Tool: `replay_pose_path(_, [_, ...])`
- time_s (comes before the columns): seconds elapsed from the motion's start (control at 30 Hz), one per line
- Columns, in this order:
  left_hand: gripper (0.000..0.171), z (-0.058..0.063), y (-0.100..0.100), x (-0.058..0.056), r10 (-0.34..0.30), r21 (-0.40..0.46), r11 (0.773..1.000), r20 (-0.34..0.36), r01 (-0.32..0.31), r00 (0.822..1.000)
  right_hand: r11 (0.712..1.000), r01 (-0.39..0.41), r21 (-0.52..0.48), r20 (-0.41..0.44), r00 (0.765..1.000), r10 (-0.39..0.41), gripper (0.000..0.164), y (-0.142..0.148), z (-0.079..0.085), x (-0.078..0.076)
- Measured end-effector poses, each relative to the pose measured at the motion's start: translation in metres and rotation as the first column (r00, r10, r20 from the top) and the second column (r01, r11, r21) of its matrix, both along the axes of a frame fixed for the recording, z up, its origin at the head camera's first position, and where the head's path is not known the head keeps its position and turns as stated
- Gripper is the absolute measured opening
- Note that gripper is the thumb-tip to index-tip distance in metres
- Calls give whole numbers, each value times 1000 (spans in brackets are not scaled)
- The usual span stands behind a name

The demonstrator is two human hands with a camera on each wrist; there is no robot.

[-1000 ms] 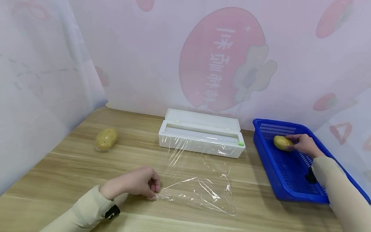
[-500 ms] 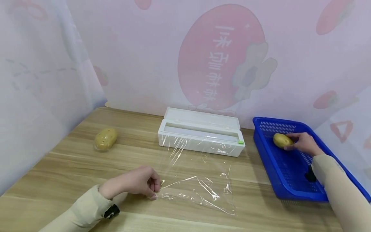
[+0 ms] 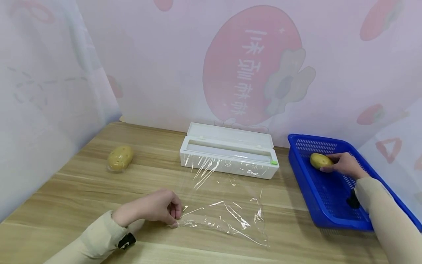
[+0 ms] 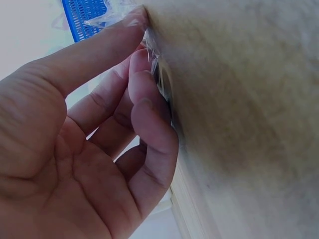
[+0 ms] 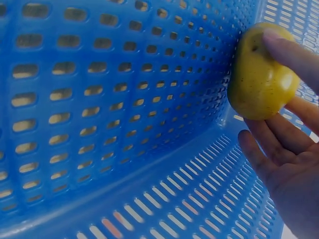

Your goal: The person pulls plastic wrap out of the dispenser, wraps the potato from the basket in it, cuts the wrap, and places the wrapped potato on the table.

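My left hand [image 3: 158, 208] pinches the near left corner of a sheet of clear plastic wrap [image 3: 227, 216] between thumb and fingertips, low over the table. The sheet runs back to a white wrap dispenser box [image 3: 227, 167], whose lid stands raised. Inside the blue basket [image 3: 316, 205], my right hand [image 3: 344, 164] grips a yellow potato [image 3: 319, 160]. In the right wrist view the thumb lies on one side of the potato [image 5: 261, 79] and fingers on the other. Crinkled wrap shows at the left fingertips in the left wrist view.
Another potato [image 3: 120, 158], which looks covered in clear film, lies on the wooden table [image 3: 82, 205] at the left. A printed cloth backdrop [image 3: 158, 73] rises behind the table. The basket stands at the right, its walls perforated.
Both hands stay nearly in place. The left keeps its pinch on the wrap, and the right keeps holding the potato in the basket, which shifts only slightly.
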State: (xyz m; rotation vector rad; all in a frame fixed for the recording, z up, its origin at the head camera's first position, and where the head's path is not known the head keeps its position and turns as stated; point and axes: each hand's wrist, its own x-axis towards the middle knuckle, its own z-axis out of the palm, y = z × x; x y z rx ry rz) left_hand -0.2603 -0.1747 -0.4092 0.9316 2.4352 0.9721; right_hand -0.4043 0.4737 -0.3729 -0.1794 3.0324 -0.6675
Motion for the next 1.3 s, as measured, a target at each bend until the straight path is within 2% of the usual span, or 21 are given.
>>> replay_pose_path(0.3, [22,-3,-2,-1,-2,-10,1000,11,2,1000,1000,6,-28,14,1000,-6,82,-1,4,6])
replay_pose_path(0.67, [22,-3,-2,-3,-24,11,1000,14,24,1000,999,-18,-44,-35,999,16,78,-3,18,13])
replay_pose_path(0.93, [22,-4,-2,-3,-23,26,999,23,23,999,997,-41,-64,-91,995,35,73,-13,42,22])
replay_pose_path(1.17, [22,-3,-2,-4,-20,23,1000,23,19,1000,990,-5,-140,-139,990,-15,71,-33,74,37])
replay_pose_path(1.3, [22,-3,-2,-4,-24,22,999,14,24,1000,989,23,-143,-179,983,-49,70,-46,89,45])
